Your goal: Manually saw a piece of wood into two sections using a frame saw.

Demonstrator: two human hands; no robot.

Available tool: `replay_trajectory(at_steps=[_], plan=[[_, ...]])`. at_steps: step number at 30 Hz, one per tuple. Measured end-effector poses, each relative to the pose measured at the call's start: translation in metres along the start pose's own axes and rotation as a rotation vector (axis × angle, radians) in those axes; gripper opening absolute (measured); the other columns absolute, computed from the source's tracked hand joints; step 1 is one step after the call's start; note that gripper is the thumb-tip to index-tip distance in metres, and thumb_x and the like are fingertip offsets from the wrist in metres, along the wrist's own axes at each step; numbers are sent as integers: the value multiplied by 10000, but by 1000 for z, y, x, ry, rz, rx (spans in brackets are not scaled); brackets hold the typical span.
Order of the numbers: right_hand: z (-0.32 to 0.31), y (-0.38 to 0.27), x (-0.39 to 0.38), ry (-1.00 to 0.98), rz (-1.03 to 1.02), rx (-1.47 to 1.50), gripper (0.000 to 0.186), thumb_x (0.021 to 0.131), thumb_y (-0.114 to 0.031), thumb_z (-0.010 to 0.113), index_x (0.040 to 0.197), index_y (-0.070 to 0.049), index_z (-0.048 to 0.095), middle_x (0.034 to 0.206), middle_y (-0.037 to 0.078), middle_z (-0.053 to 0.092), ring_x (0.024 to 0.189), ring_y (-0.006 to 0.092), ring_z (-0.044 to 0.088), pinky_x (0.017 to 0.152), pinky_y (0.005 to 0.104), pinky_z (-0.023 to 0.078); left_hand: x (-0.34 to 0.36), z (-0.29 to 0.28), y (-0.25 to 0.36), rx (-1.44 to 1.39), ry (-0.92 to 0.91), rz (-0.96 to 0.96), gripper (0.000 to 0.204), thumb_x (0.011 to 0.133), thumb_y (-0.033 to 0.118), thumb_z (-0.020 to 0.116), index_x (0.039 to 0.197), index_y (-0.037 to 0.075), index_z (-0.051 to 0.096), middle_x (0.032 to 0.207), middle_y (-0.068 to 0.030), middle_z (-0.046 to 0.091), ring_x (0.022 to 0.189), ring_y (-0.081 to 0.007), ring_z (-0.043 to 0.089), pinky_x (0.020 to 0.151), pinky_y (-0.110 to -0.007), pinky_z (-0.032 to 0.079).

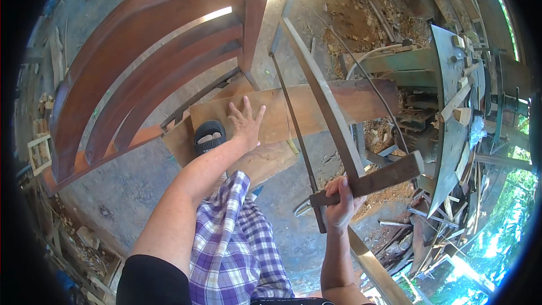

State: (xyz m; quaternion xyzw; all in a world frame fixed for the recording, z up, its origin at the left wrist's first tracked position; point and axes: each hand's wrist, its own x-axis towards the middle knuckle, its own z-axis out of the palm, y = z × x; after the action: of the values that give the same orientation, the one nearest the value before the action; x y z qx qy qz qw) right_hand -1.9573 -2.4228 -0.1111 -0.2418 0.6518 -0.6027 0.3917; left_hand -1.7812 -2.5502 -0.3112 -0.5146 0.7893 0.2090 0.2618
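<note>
My left hand [244, 127] lies spread on a long reddish-brown plank [355, 101], beside my foot in a black sandal [209, 138], which rests on the board. My right hand [344, 203], at the lower right, grips the dark wooden end bar [389, 176] of a long frame saw [313, 73]. The saw's frame reaches up and away across the plank; its narrow dark blade [291, 113] crosses the plank near a thin line. Purple checked cloth [223, 237] covers my legs.
A curved, slatted brown wooden furniture frame [147, 45] stands at the upper left. A green machine [395, 63] with a metal top [440, 152] and offcuts stands at the right. Shavings and scrap wood lie on the concrete floor [113, 209].
</note>
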Motion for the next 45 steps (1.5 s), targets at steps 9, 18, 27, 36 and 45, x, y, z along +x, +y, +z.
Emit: replay_trajectory(at_steps=[9,18,27,36,45], plan=[[-21,12,-9,-54,-7,-31,154,841,-64,644,765,-21,517,622,64,533,551,126,503,545,273,416,1,-1,1,85,-8,17,1139,692,537,759,1543,239,62,1537,-328,-3,1278,-669,220,927,-609,407],[6,47,41,-222,-7,-316,150,836,-125,690,772,-26,597,589,-12,499,550,80,485,511,252,383,19,8,64,-461,230,-375,829,840,505,617,1515,225,226,1566,-224,70,1382,-559,75,1074,-657,193],[-41,96,10,-288,80,-401,305,905,-130,610,636,-54,488,559,-35,431,525,67,401,473,250,320,68,47,72,-415,831,-477,573,923,498,485,1460,380,324,1569,-59,207,1434,-419,92,1107,-633,94],[-65,56,-20,-479,43,-447,187,902,-190,589,796,-53,521,635,25,499,578,101,454,512,257,367,70,41,72,-454,668,-527,567,940,526,428,1474,421,267,1590,-41,143,1443,-420,50,1099,-639,51],[-44,83,23,-279,150,-139,186,891,-91,616,736,-19,543,640,3,528,568,69,461,495,243,367,72,44,74,-472,655,-509,582,917,523,474,1460,443,283,1592,-29,129,1447,-407,17,1103,-637,31]])
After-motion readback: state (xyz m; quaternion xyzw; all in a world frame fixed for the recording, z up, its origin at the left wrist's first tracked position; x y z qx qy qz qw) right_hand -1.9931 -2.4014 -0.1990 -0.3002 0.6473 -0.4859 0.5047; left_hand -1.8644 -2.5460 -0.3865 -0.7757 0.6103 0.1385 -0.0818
